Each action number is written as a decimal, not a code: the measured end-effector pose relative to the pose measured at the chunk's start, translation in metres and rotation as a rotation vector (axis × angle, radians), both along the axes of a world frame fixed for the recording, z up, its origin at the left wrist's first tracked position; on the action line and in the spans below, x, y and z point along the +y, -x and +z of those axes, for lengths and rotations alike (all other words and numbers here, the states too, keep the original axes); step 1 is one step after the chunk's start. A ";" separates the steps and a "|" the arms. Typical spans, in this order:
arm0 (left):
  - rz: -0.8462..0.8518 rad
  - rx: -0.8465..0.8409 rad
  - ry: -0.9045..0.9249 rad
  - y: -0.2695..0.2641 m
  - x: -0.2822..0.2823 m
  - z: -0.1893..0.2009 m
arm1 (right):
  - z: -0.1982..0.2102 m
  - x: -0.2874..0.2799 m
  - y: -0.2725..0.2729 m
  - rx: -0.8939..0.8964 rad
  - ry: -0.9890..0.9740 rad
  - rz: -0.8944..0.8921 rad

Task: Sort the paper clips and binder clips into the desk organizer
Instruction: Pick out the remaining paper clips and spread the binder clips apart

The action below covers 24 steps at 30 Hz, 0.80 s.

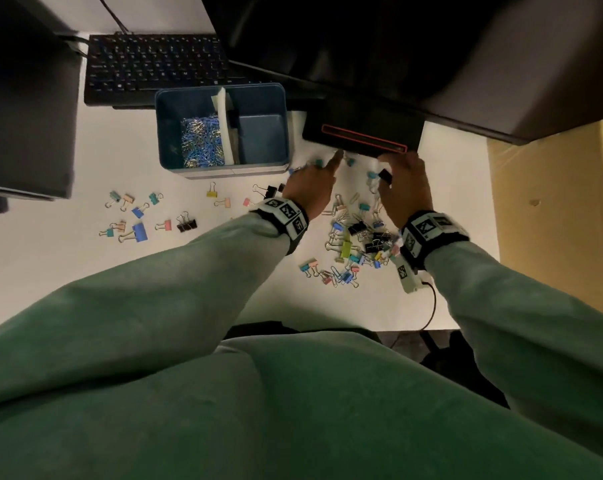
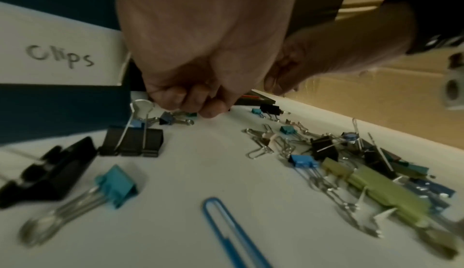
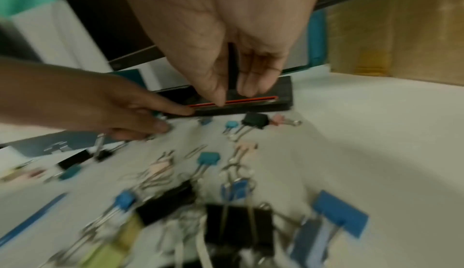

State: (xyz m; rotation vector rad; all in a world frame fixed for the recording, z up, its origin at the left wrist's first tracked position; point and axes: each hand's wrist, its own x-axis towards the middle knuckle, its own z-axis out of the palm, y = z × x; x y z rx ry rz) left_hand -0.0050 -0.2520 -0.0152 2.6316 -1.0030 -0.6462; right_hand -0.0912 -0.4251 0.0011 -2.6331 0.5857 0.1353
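The blue desk organizer (image 1: 220, 90) stands at the back of the white desk, with a heap of paper clips (image 1: 201, 140) in its left compartment. My left hand (image 1: 327, 164) is low over the desk just right of it. Its index finger and thumb pinch a small teal binder clip (image 3: 158, 114), and the other fingers (image 2: 180, 95) are curled in. My right hand (image 3: 233, 93) pinches a black binder clip (image 3: 232, 70) upright between thumb and fingers, above the desk. A pile of mixed binder clips (image 1: 355, 244) lies under my right wrist. A blue paper clip (image 2: 226, 228) lies near my left wrist.
A black stand base with a red stripe (image 1: 362, 136) sits just beyond both hands. A keyboard (image 1: 154, 64) lies behind the organizer. More binder clips (image 1: 137, 216) are scattered at the left. A cardboard surface (image 1: 552, 220) borders the desk on the right, a dark box (image 1: 26, 116) on the left.
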 end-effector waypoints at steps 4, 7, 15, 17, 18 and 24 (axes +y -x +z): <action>-0.030 -0.080 -0.129 0.000 -0.008 -0.002 | 0.001 0.032 0.005 0.014 -0.049 0.160; -0.049 -0.103 -0.146 0.005 0.000 -0.005 | -0.007 0.053 0.009 0.100 -0.071 0.196; -0.052 -0.134 -0.107 -0.003 -0.002 -0.003 | -0.013 0.057 0.005 0.088 -0.154 0.075; -0.051 -0.119 -0.114 -0.004 -0.001 -0.003 | -0.012 0.044 0.003 0.055 -0.192 -0.016; -0.047 -0.116 -0.105 -0.004 0.000 -0.003 | -0.012 0.036 0.003 0.026 -0.197 -0.069; -0.064 -0.133 -0.012 0.021 0.022 -0.006 | -0.012 0.014 0.006 0.012 -0.082 0.035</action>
